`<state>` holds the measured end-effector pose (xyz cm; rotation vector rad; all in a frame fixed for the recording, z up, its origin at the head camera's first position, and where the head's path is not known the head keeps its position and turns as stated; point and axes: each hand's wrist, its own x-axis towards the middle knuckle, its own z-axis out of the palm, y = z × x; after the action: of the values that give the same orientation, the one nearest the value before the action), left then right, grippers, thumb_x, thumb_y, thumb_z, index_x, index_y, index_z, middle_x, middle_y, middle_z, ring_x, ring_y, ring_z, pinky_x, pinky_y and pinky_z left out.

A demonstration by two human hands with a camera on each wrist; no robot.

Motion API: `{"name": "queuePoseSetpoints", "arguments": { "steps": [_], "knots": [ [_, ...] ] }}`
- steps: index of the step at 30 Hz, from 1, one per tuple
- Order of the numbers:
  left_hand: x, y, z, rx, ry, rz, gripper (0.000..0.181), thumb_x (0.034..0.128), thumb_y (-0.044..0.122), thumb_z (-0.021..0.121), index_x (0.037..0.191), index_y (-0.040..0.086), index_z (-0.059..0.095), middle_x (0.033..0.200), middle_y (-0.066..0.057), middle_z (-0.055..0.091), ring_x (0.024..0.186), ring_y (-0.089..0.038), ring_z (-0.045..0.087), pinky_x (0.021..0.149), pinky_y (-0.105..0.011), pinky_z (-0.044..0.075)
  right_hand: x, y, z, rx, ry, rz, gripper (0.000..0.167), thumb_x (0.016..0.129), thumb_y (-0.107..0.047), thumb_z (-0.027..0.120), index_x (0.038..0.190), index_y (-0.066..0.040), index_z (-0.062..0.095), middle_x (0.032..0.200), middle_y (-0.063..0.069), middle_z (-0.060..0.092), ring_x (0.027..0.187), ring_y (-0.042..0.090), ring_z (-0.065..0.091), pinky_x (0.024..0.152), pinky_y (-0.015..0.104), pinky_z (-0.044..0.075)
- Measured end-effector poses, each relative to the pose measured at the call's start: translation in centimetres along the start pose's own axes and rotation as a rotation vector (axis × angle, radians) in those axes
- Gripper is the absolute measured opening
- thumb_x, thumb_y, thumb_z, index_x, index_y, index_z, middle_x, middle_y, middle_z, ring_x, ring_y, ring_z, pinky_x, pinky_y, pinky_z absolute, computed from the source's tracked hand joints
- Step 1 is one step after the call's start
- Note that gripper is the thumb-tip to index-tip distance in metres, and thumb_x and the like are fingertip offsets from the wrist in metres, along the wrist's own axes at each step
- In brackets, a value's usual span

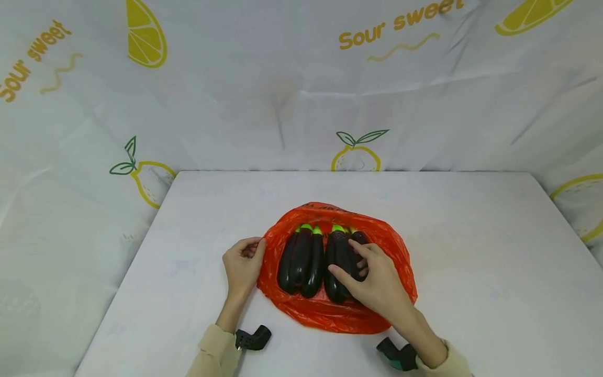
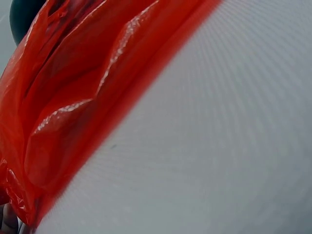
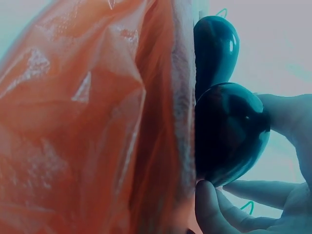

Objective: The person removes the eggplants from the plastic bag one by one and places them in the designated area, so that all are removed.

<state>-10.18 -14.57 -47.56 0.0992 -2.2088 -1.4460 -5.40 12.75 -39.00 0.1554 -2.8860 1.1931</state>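
Observation:
Several dark purple eggplants (image 1: 301, 259) with green caps lie side by side in two groups inside an open red plastic bag (image 1: 330, 317). At the bag's left rim, my left hand (image 1: 245, 262) pinches the plastic between thumb and fingers. My right hand (image 1: 379, 280) reaches over the right group and grips an eggplant (image 1: 342, 256) there. In the right wrist view, the thumb (image 3: 287, 114) and fingers lie on either side of a rounded eggplant end (image 3: 231, 134), beside the bag wall (image 3: 87, 126). The left wrist view mostly holds red plastic folds (image 2: 87, 92).
The bag rests on a white table (image 1: 480, 251) near its front middle. Behind it hangs a white cloth (image 1: 235, 104) printed with lemons and lettering. Dark wrist-worn devices (image 1: 254, 339) sit at both sleeves.

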Motion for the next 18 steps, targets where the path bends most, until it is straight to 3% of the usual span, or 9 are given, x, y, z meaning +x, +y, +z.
{"name": "queuePoseSetpoints", "arguments": {
  "steps": [9,18],
  "knots": [
    [-0.03,-0.06,-0.02,0.004,-0.008,0.022,0.01,0.0893,0.009,0.076,0.091,0.0,0.078,0.077,-0.015,0.073,0.064,-0.004,0.054,0.06,-0.01,0.046,0.1,0.01,0.11,0.059,0.014,0.014,0.055,0.084,-0.022,0.082,0.131,0.001,0.066,0.11,0.016,0.069,0.078,0.016,0.058,0.067,0.021,0.051],
    [-0.11,-0.02,-0.03,0.018,-0.006,0.028,0.01,0.089,0.009,0.076,0.091,0.0,0.078,0.077,-0.014,0.073,0.064,-0.005,0.054,0.061,-0.011,0.046,-0.44,-0.18,-0.4,0.075,0.037,0.0,0.049,0.083,-0.019,0.081,0.128,-0.002,0.07,0.11,0.014,0.069,0.078,0.017,0.057,0.068,0.022,0.052]
  ]
}}
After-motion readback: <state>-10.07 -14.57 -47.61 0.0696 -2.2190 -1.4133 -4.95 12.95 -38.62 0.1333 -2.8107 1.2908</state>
